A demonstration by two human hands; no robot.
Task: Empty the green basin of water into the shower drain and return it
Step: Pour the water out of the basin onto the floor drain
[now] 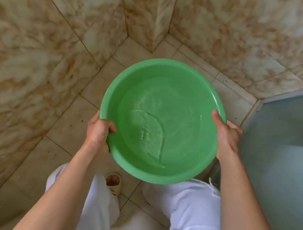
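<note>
Round green basin (167, 90) held up over the tiled floor (67, 147) near the shower corner, shallow water (151, 133) rippling across its bottom. Gripped at two opposite sides of the rim: left hand (99, 128) curled round the left edge, fingertips hooked inside; right hand (226, 135) clamped on the right edge, thumb lying along the inner wall. Hands well apart, the whole bowl between them. Below the near rim, white trousers (190, 210) and one beige slipper (114, 183) on the floor. Marbled brown wall tiles (43, 41) behind and to the left; frosted glass panel (284, 135) just beside the right hand.
</note>
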